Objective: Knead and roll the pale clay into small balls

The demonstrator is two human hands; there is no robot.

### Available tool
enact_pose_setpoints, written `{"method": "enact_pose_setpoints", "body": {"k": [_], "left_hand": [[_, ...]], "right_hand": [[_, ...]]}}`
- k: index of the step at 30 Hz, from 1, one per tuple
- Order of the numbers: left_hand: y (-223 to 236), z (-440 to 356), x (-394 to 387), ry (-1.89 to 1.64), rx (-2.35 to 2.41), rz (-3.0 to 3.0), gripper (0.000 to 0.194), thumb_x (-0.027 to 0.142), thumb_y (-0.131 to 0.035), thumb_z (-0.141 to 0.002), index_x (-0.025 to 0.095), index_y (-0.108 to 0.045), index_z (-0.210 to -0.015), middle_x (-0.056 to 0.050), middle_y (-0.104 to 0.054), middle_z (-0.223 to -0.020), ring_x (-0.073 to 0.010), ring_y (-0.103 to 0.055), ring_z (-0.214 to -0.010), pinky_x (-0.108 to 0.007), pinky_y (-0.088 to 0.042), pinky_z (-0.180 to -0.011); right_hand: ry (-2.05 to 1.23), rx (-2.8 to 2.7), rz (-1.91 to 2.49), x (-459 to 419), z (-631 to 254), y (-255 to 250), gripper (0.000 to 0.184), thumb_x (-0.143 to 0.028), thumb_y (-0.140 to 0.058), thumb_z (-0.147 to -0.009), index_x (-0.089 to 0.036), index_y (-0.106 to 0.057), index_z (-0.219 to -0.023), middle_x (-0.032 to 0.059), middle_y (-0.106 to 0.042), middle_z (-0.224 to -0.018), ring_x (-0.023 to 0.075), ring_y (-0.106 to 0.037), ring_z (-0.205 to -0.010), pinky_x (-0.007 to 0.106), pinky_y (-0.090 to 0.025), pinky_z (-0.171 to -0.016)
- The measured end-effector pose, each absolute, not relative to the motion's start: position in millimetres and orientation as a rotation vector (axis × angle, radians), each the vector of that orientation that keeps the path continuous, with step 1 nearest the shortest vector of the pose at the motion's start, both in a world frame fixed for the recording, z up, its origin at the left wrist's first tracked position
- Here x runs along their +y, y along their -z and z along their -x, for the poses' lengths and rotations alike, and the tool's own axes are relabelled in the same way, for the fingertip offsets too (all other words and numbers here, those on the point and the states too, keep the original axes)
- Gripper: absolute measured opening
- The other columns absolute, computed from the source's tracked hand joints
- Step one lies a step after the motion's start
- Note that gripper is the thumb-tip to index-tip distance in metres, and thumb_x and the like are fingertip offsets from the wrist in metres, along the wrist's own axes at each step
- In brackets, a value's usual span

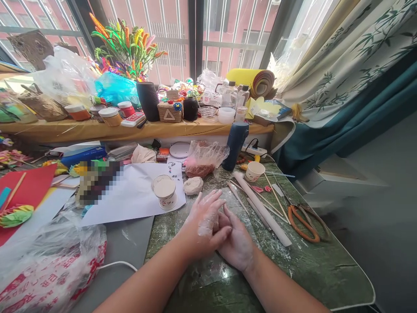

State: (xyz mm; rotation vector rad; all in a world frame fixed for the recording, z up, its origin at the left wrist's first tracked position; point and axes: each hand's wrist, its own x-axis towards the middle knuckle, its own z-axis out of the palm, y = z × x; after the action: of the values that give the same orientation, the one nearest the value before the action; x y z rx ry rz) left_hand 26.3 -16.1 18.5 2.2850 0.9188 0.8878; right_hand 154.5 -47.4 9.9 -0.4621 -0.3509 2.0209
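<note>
The two powdered hands meet over the counter [339, 265], the left hand [205, 221] laid across the right hand [236, 243]; anything between the palms is hidden, so I cannot tell whether they hold something. The left fingers reach out long, close together with narrow gaps, its thumb bent toward the right palm; the right fingers lie partly covered, and I cannot tell whether they pinch anything. The pale lump [193, 185] sits just beyond the left fingertips, apart from them, on the counter. The step in hand looks like palm work, pressing or rubbing; to do it well, I would keep the palms parallel, the pressure light and even, and the powder thin, with the hands above the plastic sheet [215, 271] so that crumbs land there. Left of the lump, a cup [164, 191] stands upright on white paper [120, 191]; behind it is a bag [208, 158] with something reddish-brown inside. To the right lie a pale rod [263, 211], thin sticks [239, 198] and scissors [304, 226], well placed to leave the elbows room. A dark flask [234, 145] stands farther back, near the sill [182, 129].
</note>
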Motion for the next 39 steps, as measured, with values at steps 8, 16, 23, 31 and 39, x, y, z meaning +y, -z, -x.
{"method": "enact_pose_setpoints", "body": {"k": [8,16,23,31,39], "left_hand": [[-16.5,-21.2,-11.0,-0.834,0.993,-2.105,0.07,0.031,-0.079,-0.076,0.023,-0.053,-0.141,-0.015,-0.054,-0.148,-0.0335,-0.052,-0.137,-0.052,-0.043,-0.115],[-12.2,-22.2,-6.9,-0.59,0.866,-2.0,0.085,0.03,-0.085,-0.072,0.027,-0.049,-0.149,-0.01,-0.06,-0.145,-0.031,-0.058,-0.132,-0.046,-0.046,-0.114],[-15.2,-22.2,-8.4,-0.613,0.858,-2.02,0.091,0.028,-0.087,-0.068,0.028,-0.048,-0.15,-0.009,-0.059,-0.147,-0.031,-0.057,-0.134,-0.045,-0.045,-0.115],[-15.9,-36.6,-8.7,-0.656,0.891,-1.785,0.059,0.02,-0.074,-0.078,0.025,-0.061,-0.136,-0.006,-0.073,-0.125,-0.0248,-0.07,-0.111,-0.037,-0.057,-0.098],[-14.3,-47.3,-17.5,-0.709,1.018,-2.0,0.052,0.019,-0.069,-0.082,0.029,-0.061,-0.132,-0.004,-0.073,-0.123,-0.0257,-0.068,-0.111,-0.039,-0.055,-0.098]], "right_hand": [[-1.725,-0.209,0.673,-41.1,-165.7,-0.3,0.04,-0.051,-0.064,-0.088,-0.018,-0.068,-0.067,0.0014,-0.062,-0.061,0.014,-0.055,-0.057,0.024,-0.046,-0.055],[-1.691,-0.2,0.711,-40.2,-160.3,0.9,0.041,-0.048,-0.065,-0.085,-0.019,-0.062,-0.058,0.0018,-0.059,-0.056,0.0146,-0.055,-0.053,0.026,-0.047,-0.053],[-1.701,-0.214,0.711,-40.8,-160.5,3.3,0.035,-0.047,-0.066,-0.085,-0.02,-0.062,-0.062,0.0015,-0.061,-0.061,0.0153,-0.059,-0.057,0.028,-0.05,-0.057],[-1.609,-0.246,0.67,-41.6,-157.4,4.2,0.035,-0.047,-0.063,-0.088,-0.02,-0.066,-0.066,-0.0017,-0.053,-0.055,0.0159,-0.055,-0.06,0.031,-0.052,-0.067],[-1.547,-0.192,0.706,-42.7,-150.5,6.2,0.037,-0.05,-0.061,-0.088,-0.022,-0.061,-0.063,-0.0006,-0.057,-0.061,0.0169,-0.055,-0.06,0.032,-0.051,-0.065]]}}
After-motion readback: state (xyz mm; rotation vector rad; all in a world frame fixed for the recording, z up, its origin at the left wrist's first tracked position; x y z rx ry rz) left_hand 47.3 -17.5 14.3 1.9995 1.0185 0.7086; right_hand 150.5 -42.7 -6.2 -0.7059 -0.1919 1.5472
